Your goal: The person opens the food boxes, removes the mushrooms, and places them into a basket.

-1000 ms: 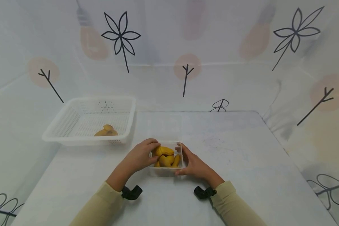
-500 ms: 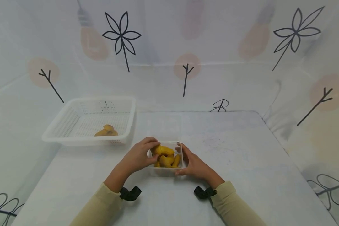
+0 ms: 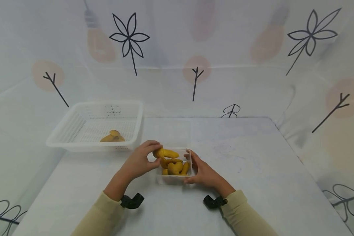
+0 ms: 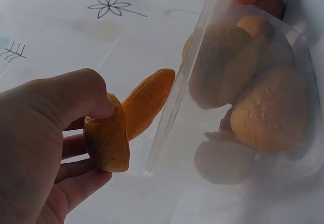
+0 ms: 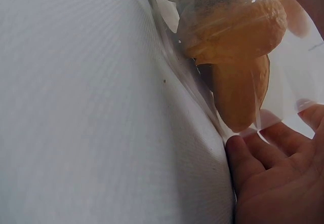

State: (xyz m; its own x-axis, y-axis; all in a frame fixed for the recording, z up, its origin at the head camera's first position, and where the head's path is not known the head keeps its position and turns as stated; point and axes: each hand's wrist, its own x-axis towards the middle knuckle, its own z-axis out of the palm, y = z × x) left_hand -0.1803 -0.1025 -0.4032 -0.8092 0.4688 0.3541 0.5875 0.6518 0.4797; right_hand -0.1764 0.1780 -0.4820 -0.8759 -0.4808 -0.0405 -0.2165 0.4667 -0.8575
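My left hand (image 3: pixel 141 159) pinches a yellow-brown mushroom (image 4: pixel 148 104) by its cap between thumb and fingers. In the head view this mushroom's stem points right, over the left part of a clear plastic box (image 3: pixel 172 180). The left wrist view shows the stem tip right by the box's rim (image 4: pixel 169 127). Several more mushrooms (image 3: pixel 174 168) lie inside the box. On the box's right side, my right hand (image 3: pixel 206 172) grips the wall, thumb at the near corner and fingers toward the far one. The right wrist view shows a mushroom (image 5: pixel 238 89) through the clear wall.
A white perforated basket (image 3: pixel 89 145) stands at the back left of the white table (image 3: pixel 247 157), with yellow-brown mushrooms (image 3: pixel 112 136) near its front wall. Behind the table hangs a patterned white cloth (image 3: pixel 165 88).
My left hand has moved left and slightly up, drawing the pinched mushroom away from the others in the box. My right hand and the box have stayed in place.
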